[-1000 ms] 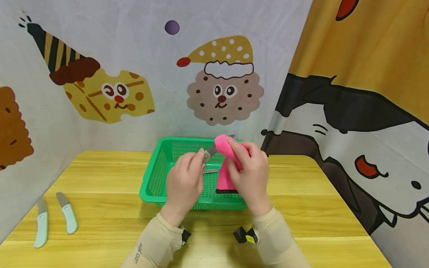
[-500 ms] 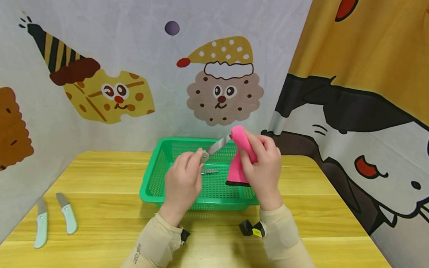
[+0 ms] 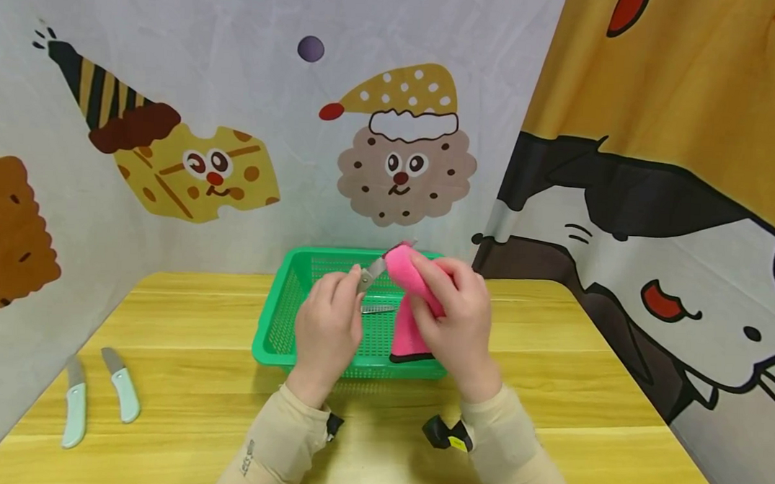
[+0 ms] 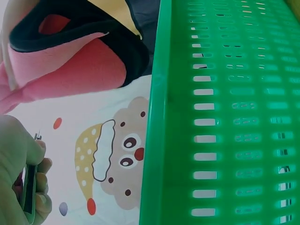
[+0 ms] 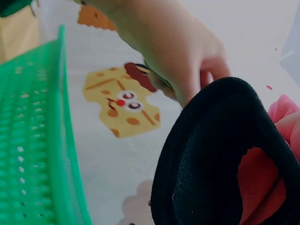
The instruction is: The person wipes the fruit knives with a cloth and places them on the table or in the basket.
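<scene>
Over the green basket (image 3: 280, 331), my left hand (image 3: 345, 289) grips the handle of a small knife (image 3: 375, 268) whose blade points up and to the right. My right hand (image 3: 439, 287) pinches a pink cloth (image 3: 407, 329) with a black edge, folded over the blade so only the blade's tip and base show. The left wrist view shows the pink cloth (image 4: 70, 65) hanging beside the basket wall (image 4: 225, 117), and the knife handle (image 4: 29, 192) in my fingers. In the right wrist view the cloth's black edge (image 5: 220, 154) fills the foreground.
A second knife (image 3: 378, 309) lies inside the basket. Two knives with pale teal handles (image 3: 75, 403) (image 3: 121, 393) lie on the yellow wooden table (image 3: 193, 378) at the front left. Printed cloth screens stand behind and to the right.
My right hand slid the cloth out to the blade's tip, then back down along the blade toward the handle. The left hand stayed almost still.
</scene>
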Available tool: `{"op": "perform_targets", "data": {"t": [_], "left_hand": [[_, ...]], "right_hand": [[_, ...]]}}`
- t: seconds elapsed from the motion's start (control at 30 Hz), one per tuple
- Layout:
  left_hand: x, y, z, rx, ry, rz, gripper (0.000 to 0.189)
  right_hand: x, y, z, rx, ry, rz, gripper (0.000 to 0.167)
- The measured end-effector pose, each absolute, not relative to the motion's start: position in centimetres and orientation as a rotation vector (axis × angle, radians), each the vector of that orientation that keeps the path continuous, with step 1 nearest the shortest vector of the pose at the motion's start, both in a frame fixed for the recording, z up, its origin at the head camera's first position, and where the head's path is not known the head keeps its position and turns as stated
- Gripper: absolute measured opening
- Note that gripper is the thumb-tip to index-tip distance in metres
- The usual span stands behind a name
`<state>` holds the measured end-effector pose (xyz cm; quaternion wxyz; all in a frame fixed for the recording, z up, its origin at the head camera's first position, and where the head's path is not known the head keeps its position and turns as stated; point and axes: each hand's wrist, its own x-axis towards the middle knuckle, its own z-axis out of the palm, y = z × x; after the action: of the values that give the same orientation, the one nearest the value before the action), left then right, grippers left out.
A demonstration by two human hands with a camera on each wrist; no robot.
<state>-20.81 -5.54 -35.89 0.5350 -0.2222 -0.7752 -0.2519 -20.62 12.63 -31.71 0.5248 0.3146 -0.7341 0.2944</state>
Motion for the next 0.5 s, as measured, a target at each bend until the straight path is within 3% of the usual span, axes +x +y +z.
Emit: {"op": "perform_targets", "data": {"t": [0.13, 0.37, 0.5], "left_hand": [[-20.9, -5.5, -35.9, -0.528, -1.848, -0.591, 0.033], [-21.0, -5.4, -35.8, -0.564, -1.796, -0.622, 0.013], [-20.9, -5.4, -35.9, -0.598, -1.774, -0.649, 0.017]], "right_hand": [[-20.2, 11.6, -32.3, 0.834, -1.778, 0.68, 0.037], [-20.4, 10.8, -33.3, 0.866, -1.847, 0.661, 0.04], [-20.6, 10.8, -33.5, 0.856, -1.866, 0.671, 0.039]]}}
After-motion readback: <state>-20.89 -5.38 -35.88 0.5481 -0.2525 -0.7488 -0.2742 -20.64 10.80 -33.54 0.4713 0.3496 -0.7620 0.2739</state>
